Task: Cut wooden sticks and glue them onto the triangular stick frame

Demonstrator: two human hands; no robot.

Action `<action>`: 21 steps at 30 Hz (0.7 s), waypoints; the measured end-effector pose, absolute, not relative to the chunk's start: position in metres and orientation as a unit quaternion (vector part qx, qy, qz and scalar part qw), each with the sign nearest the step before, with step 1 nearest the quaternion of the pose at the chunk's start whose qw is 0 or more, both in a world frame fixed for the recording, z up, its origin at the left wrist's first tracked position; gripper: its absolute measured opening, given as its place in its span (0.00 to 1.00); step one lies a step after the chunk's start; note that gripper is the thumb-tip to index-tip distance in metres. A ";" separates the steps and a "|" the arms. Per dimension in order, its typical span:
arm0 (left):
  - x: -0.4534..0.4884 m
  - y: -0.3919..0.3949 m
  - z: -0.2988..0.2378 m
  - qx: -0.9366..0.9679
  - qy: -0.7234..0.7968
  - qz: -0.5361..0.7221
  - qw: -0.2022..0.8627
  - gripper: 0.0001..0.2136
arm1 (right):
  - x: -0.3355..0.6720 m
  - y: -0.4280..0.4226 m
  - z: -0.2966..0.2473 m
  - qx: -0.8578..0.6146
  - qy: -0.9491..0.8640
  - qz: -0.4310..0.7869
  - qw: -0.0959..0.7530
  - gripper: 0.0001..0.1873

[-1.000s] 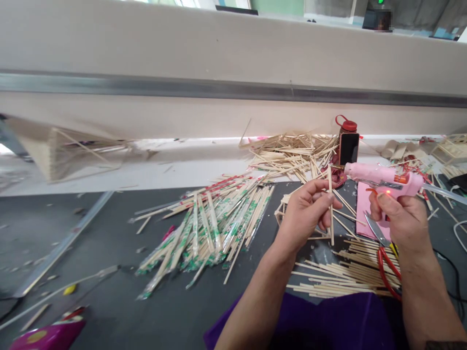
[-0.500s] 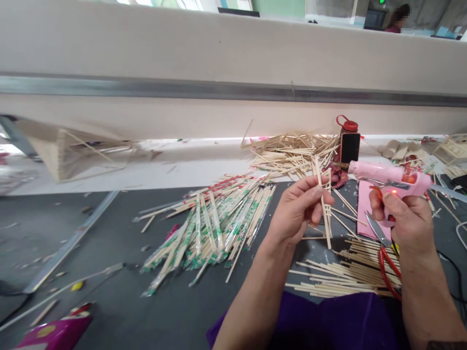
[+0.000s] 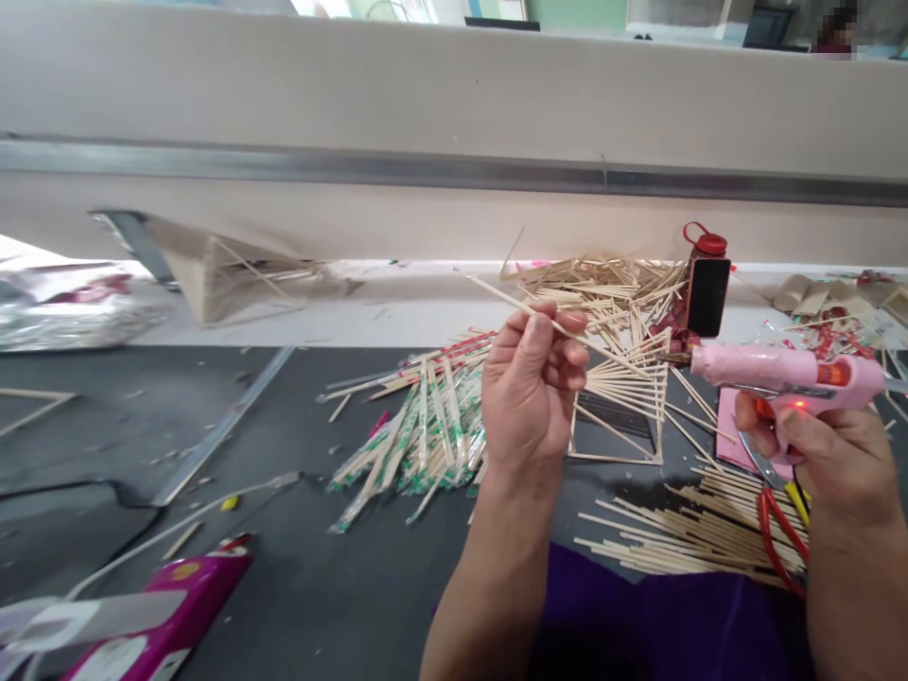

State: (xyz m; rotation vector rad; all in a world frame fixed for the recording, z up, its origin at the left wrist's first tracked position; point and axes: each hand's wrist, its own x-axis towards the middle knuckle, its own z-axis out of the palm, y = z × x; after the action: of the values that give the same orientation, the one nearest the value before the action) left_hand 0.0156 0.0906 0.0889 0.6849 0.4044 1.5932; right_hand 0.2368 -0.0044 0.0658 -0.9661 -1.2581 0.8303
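My left hand (image 3: 529, 392) pinches a thin wooden chopstick (image 3: 497, 294), which slants from upper left down to the right. Its right end lies close to the nozzle of a pink hot glue gun (image 3: 756, 363); whether they touch I cannot tell. My right hand (image 3: 841, 454) is wrapped round the glue gun's handle, a small red light glowing above the grip. Just right of my left hand is a square chopstick frame (image 3: 617, 460) with a fan of sticks across it. Loose chopsticks (image 3: 709, 530) lie in front, beside red-handled scissors (image 3: 770, 530).
Wrapped chopsticks (image 3: 440, 435) are heaped left of my left hand. Behind lie a pile of bare sticks (image 3: 602, 284) and a red-capped bottle (image 3: 707, 244) with a phone (image 3: 707, 298) against it. A magenta box (image 3: 191, 596) and a cable (image 3: 213, 515) are at the left.
My left hand has turned, so the chopstick went from nearly upright to slanting towards the nozzle. The square frame now shows broadside. The view has shifted left.
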 end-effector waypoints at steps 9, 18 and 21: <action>0.012 0.090 0.094 0.280 0.213 0.727 0.590 0.03 | 0.238 -0.004 0.061 -0.493 -0.532 0.346 0.595 0.12; 0.014 0.091 0.092 0.279 0.215 0.719 0.600 0.04 | 0.234 -0.004 0.062 -0.505 -0.558 0.317 0.577 0.18; 0.014 0.091 0.093 0.274 0.211 0.720 0.602 0.04 | 0.234 -0.004 0.061 -0.504 -0.571 0.323 0.562 0.18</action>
State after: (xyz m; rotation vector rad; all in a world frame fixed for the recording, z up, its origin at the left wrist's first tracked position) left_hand 0.0138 0.0909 0.0926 0.6353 0.4879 1.6684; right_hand 0.2340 -0.0037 0.0612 -1.1858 -1.3452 0.7600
